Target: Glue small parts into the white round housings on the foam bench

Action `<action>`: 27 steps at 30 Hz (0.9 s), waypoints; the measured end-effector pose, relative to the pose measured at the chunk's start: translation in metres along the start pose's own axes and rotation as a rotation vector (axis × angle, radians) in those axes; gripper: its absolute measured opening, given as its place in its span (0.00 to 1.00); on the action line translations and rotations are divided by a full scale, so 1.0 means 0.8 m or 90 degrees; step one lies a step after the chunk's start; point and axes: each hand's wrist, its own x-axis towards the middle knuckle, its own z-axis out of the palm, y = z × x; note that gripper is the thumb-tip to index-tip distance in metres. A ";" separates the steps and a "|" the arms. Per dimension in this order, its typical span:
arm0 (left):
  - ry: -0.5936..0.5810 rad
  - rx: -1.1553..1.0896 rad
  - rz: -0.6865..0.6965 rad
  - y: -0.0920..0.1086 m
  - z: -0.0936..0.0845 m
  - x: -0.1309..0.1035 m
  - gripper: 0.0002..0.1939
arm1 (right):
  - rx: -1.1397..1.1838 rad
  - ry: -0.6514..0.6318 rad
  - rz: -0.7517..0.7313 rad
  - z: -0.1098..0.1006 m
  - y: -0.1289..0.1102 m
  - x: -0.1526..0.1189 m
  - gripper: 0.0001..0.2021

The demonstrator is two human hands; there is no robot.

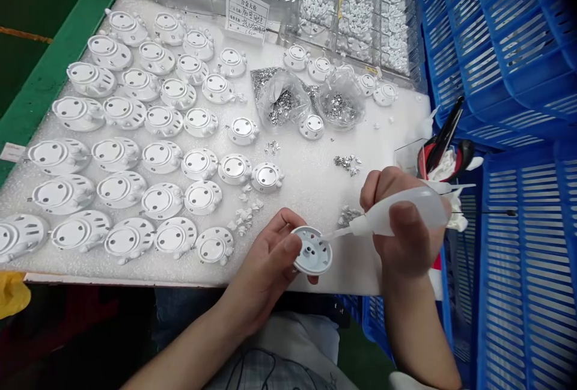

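Between the thumb and fingers of my left hand (274,252) is a round white plastic part (312,252), tilted so that its hollow side with slots and a central post shows. My right hand (406,228) is wrapped round a translucent squeeze bottle (392,213) with a long thin nozzle. The nozzle tip points left and is at the part's upper right rim; whether it touches cannot be made out. Just behind the bottle tip lies a small heap of silvery pieces (348,216). Small white pieces (243,217) are scattered to the left of my left hand.
Rows of similar white round parts (121,189) cover the left of the foam-topped table (311,179). Two clear bags (282,101) of silvery pieces stand mid-table. Behind are compartment trays (356,11) of white pieces and a paper label (246,14). Blue crates (527,246) and scissors (444,143) flank the right.
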 end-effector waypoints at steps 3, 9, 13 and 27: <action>0.009 0.003 0.003 0.001 0.002 0.001 0.26 | -0.024 -0.015 -0.010 -0.002 0.001 -0.003 0.26; 0.025 0.015 -0.002 0.001 0.003 0.002 0.28 | -0.051 -0.029 -0.032 0.000 0.006 -0.006 0.25; 0.033 0.010 -0.002 0.002 0.004 0.002 0.28 | -0.060 -0.029 -0.040 0.001 0.006 -0.007 0.25; 0.041 0.009 -0.005 0.002 0.007 0.001 0.28 | -0.057 -0.022 -0.073 0.002 0.007 -0.006 0.24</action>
